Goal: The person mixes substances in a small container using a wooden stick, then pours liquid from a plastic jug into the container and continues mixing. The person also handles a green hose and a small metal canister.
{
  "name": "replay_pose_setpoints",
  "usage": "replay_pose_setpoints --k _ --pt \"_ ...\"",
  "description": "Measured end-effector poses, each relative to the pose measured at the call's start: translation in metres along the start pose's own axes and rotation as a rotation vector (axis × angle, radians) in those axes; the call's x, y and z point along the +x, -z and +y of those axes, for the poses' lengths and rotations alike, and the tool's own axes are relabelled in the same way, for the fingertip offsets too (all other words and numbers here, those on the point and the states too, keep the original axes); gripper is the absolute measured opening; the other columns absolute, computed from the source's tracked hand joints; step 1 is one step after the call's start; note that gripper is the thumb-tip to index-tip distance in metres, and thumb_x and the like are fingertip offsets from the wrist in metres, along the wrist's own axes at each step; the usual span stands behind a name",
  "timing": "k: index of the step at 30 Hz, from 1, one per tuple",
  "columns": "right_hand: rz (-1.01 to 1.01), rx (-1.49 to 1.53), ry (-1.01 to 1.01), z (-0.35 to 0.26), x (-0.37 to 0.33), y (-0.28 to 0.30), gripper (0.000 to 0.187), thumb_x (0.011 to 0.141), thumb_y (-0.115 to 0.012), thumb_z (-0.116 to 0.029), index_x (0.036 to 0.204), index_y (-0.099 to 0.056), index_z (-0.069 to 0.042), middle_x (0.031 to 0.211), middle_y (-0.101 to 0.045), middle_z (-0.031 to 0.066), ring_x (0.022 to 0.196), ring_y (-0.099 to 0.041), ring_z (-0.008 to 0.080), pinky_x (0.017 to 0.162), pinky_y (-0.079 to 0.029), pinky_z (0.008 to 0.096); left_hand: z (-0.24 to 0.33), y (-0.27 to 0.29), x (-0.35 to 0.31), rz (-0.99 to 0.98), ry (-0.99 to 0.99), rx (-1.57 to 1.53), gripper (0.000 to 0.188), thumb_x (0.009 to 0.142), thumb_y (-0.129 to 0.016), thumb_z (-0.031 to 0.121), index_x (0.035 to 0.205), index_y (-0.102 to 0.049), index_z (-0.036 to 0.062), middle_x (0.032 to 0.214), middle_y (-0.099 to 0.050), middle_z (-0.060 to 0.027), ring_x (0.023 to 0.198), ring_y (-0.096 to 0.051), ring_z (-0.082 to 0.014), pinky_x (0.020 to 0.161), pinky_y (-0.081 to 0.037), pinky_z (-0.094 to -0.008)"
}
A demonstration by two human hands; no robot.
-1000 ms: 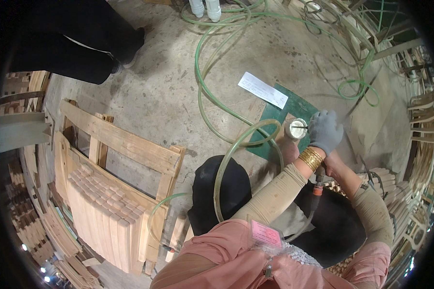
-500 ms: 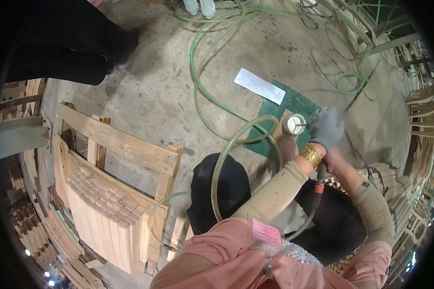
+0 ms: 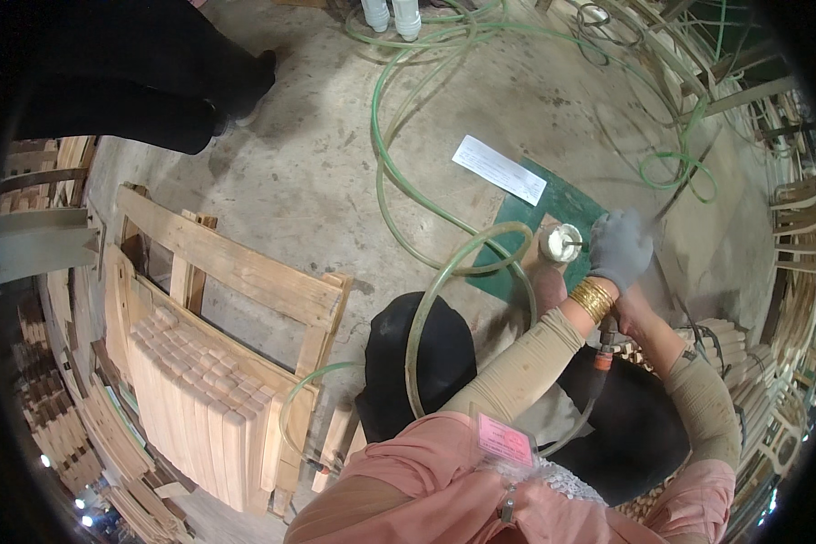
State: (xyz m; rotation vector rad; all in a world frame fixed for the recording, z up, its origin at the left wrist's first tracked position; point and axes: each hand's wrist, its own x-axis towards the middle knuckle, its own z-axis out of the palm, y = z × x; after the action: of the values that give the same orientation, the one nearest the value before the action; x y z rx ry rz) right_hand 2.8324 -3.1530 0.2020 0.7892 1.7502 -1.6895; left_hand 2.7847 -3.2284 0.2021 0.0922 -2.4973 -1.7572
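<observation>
My left hand (image 3: 621, 251), in a grey glove with gold bangles at the wrist, is curled closed beyond the white cup; what it grips is hidden and a little blurred. Beneath that wrist, my bare right hand (image 3: 635, 315) is wrapped round an air tool (image 3: 608, 334), whose body is mostly covered. An orange collar (image 3: 602, 361) joins the tool to a clear hose. Beside the glove stands the small cup (image 3: 558, 245) of white paste, with a thin stick in it. A green board (image 3: 494, 282) lies under the cup, and a white paper slip (image 3: 499, 170) overlaps its far edge.
Green hoses (image 3: 378, 136) loop across the concrete floor and past my knees. At the left a wooden pallet frame (image 3: 227, 263) holds stacked wooden bars (image 3: 199, 399). More wooden pieces (image 3: 721, 349) lie at the right. Another person's dark-clothed legs (image 3: 145, 82) stand at far left.
The whole view has shifted slightly, so things sit a little further right. Both hands keep nearly the same place by the cup, and the glove is still blurred.
</observation>
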Motion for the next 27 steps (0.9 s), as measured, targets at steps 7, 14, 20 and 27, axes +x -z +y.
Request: replay_pose_setpoints --k 7,14,20,27 --pt "0.020 -0.091 -0.076 -0.003 -0.003 -0.003 0.028 0.092 -0.040 -0.020 0.116 -0.046 -0.006 0.103 -0.056 0.0091 0.088 -0.058 0.0205 0.065 -0.049 0.0329 -0.003 0.003 -0.001 0.028 -0.023 -0.005 0.022 0.067 -0.063 0.022 0.078 -0.051 0.0069 0.079 -0.054 -0.0141 0.080 -0.052 -0.0338 0.071 -0.041 -0.0438" --pt "0.026 0.044 -0.003 0.010 0.002 0.009 0.028 0.088 -0.049 -0.022 0.110 -0.051 -0.005 0.092 -0.060 0.0090 0.076 -0.060 0.0214 0.059 -0.049 0.0328 0.003 0.000 0.001 -0.010 -0.015 0.014 0.022 0.067 -0.061 0.023 0.076 -0.052 0.0063 0.081 -0.054 -0.0154 0.081 -0.052 -0.0341 0.073 -0.041 -0.0442" --pt "0.008 -0.026 -0.072 0.007 0.004 0.004 0.025 0.089 -0.047 -0.027 0.102 -0.053 -0.007 0.091 -0.060 0.0059 0.077 -0.059 0.0173 0.065 -0.049 0.0329 -0.008 -0.003 -0.001 0.022 -0.038 -0.023 0.023 0.066 -0.062 0.025 0.077 -0.054 0.0069 0.080 -0.055 -0.0148 0.080 -0.053 -0.0339 0.072 -0.042 -0.0442" --pt "0.021 -0.028 -0.141 0.003 -0.001 0.009 0.026 0.090 -0.045 -0.027 0.104 -0.053 -0.006 0.094 -0.060 0.0068 0.082 -0.059 0.0179 0.067 -0.049 0.0343 -0.002 -0.006 -0.005 0.032 -0.017 -0.019 0.023 0.066 -0.062 0.025 0.079 -0.055 0.0074 0.082 -0.055 -0.0139 0.081 -0.052 -0.0334 0.072 -0.042 -0.0434"
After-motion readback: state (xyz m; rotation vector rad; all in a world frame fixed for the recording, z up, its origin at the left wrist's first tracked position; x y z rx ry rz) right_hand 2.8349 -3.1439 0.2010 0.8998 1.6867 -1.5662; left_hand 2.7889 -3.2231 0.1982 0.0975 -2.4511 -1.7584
